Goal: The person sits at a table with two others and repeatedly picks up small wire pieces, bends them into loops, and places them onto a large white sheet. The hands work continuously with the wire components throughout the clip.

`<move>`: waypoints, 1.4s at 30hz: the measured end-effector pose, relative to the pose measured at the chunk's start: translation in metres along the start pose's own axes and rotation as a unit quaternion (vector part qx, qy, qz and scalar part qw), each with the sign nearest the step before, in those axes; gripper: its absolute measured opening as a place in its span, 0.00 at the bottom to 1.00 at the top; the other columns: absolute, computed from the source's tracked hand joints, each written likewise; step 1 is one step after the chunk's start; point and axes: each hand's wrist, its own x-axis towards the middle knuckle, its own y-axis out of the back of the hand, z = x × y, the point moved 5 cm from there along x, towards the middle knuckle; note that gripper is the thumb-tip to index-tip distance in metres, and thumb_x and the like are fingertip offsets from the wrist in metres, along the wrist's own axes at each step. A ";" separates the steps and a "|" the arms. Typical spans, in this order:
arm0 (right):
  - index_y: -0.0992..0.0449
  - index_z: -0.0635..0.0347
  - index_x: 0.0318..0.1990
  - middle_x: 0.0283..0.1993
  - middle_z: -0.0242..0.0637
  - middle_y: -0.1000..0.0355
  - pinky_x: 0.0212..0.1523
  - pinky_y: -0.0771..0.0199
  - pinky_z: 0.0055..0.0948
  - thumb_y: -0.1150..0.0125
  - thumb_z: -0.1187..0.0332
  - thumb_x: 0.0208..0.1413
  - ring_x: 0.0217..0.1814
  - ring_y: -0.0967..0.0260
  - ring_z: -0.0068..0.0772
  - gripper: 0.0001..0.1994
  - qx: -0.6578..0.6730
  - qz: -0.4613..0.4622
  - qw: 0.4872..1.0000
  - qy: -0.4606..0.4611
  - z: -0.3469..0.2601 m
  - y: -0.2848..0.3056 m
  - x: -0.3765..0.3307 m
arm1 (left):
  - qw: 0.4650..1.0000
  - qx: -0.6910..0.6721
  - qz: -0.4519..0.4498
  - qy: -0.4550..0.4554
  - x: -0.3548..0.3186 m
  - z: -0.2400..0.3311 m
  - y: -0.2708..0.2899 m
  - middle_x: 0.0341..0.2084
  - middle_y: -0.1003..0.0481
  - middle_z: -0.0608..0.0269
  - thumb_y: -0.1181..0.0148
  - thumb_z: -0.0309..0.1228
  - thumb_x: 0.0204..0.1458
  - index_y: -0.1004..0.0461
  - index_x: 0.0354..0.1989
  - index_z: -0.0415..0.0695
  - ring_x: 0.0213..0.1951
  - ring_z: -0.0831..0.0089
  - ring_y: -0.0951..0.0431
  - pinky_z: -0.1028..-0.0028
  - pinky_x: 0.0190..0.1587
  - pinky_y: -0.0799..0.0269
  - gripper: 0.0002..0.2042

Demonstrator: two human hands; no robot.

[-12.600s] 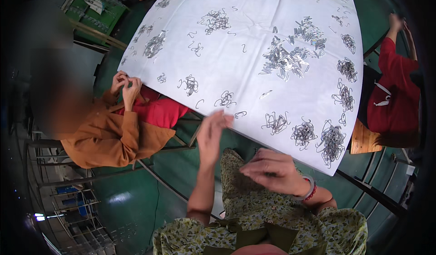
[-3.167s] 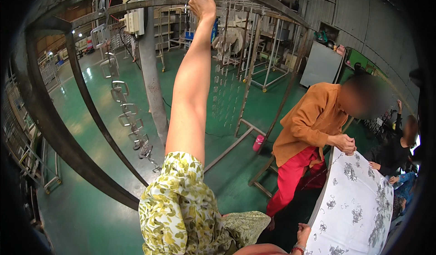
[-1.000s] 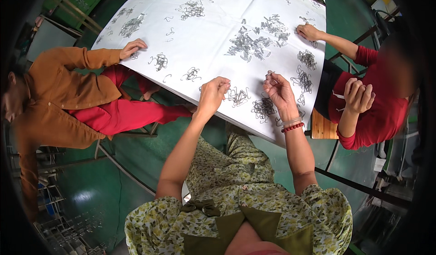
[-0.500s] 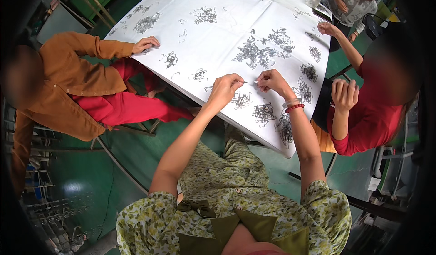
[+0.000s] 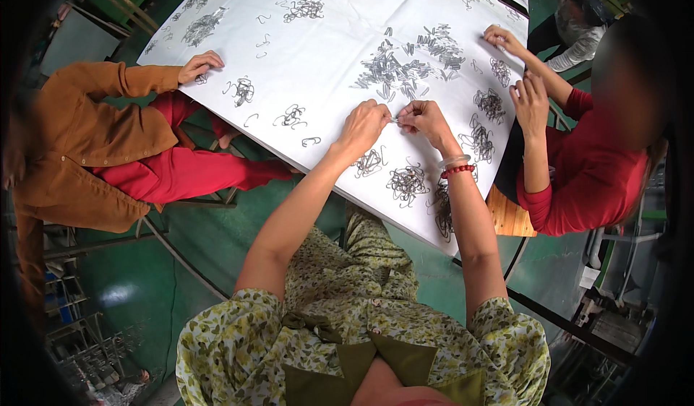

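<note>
My left hand [image 5: 367, 126] and my right hand [image 5: 428, 121] meet fingertip to fingertip over the white-covered table [image 5: 327, 81]. Each is closed in a pinch, and a tiny bit of shiny metal shows between them; its exact kind is too small to tell. Just beyond my fingers lies a spread pile of short grey metal strips [image 5: 394, 72]. Close below my hands are tangled heaps of dark bent wire hooks [image 5: 408, 184], with a smaller heap of hooks [image 5: 369, 162] under my left wrist. My right wrist carries a red bead bracelet and a pale bangle.
To the left a person in a brown shirt rests a hand [image 5: 202, 66] near another hook heap [image 5: 242, 91]. At the right a person in red [image 5: 585, 182] has both hands raised by the table's edge. More wire heaps [image 5: 490, 105] line that side. Someone in grey [image 5: 583, 41] is farther back.
My hands have come together, closing the small gap between their fingertips. The whole view has shifted slightly. The person in red has moved the nearer hand closer to the table's edge.
</note>
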 end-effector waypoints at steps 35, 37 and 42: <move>0.31 0.72 0.45 0.23 0.37 0.28 0.22 0.32 0.21 0.43 0.81 0.48 0.22 0.30 0.24 0.15 0.021 0.027 0.999 0.020 0.001 -0.006 -0.001 | 0.995 0.091 0.044 -0.025 -0.003 0.016 0.008 0.28 0.28 0.55 0.40 0.28 0.51 0.21 0.33 0.41 0.38 0.57 0.25 0.61 0.38 0.28 0.05; 0.31 0.72 0.45 0.23 0.38 0.27 0.22 0.31 0.22 0.44 0.82 0.48 0.22 0.30 0.25 0.14 0.008 0.033 0.999 0.014 0.002 -0.005 -0.002 | 0.996 0.079 0.039 -0.019 -0.003 0.009 0.004 0.28 0.28 0.54 0.40 0.27 0.51 0.21 0.33 0.42 0.38 0.57 0.25 0.60 0.39 0.28 0.05; 0.31 0.70 0.42 0.25 0.38 0.27 0.22 0.33 0.21 0.41 0.78 0.49 0.23 0.31 0.24 0.12 -0.016 0.023 1.000 -0.008 0.004 -0.001 0.003 | 0.995 0.093 0.033 -0.034 -0.001 0.010 -0.004 0.28 0.28 0.54 0.41 0.28 0.51 0.20 0.33 0.42 0.38 0.57 0.25 0.61 0.39 0.28 0.05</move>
